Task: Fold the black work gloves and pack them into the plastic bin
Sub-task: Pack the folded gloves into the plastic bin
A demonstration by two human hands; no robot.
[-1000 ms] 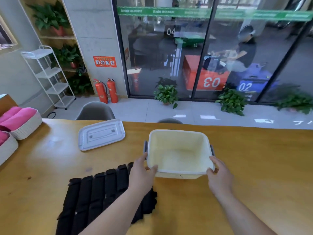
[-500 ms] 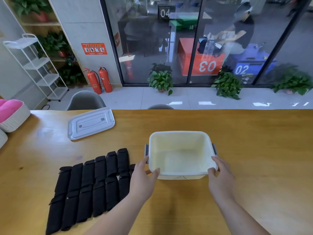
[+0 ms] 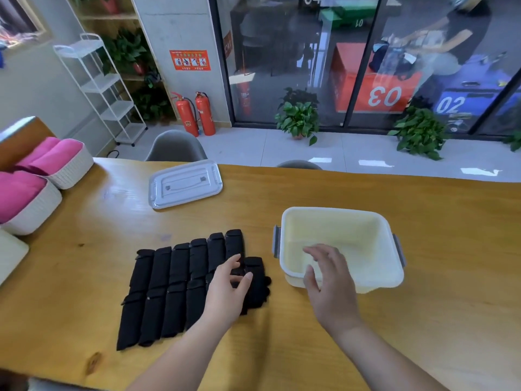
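Several black work gloves point(image 3: 169, 289) lie side by side in an overlapping row on the wooden table point(image 3: 84, 277), left of centre. The cream plastic bin point(image 3: 341, 221) with grey side handles stands to their right and holds nothing. My left hand point(image 3: 227, 289) hovers with spread fingers over the rightmost glove of the row; whether it touches the glove I cannot tell. My right hand point(image 3: 329, 280) hangs in the air with relaxed fingers in front of the bin's near left corner, holding nothing.
The bin's grey lid point(image 3: 184, 183) lies flat at the far side of the table. White baskets with pink cloth point(image 3: 53, 162) stand at the left edge. Grey chairs point(image 3: 176, 148) are tucked behind the table.
Both hands have let go of the bin's near rim. My left hand moved left over the gloves, and my right hand drifted left off the bin's right corner.
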